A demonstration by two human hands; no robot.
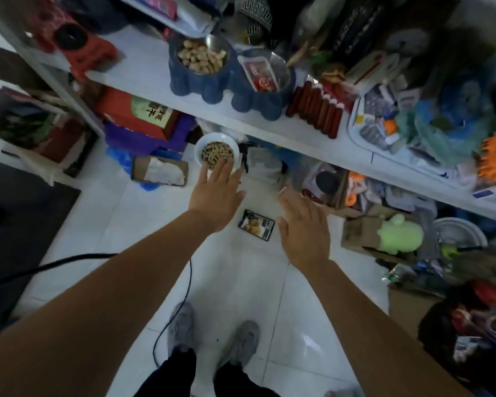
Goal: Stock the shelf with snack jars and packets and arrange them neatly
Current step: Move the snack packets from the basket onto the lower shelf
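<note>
Both hands out flat below the shelf, the left one at the snack bowl.

I had the left hand point(215, 196) stretched forward, its fingers point(224, 170) straight and close together, their tips over the near rim of a white bowl point(216, 136) of mixed snacks just under the shelf point(143, 73) edge; I could not tell whether they touched it. The right hand point(304, 233) hung flat with fingers loosely spread, holding nothing. A snack packet point(256, 229) lay on the floor point(235, 282) between the two hands. On the shelf a blue tub of nuts point(184, 84) stood touching a second blue tub point(255, 103).
</note>
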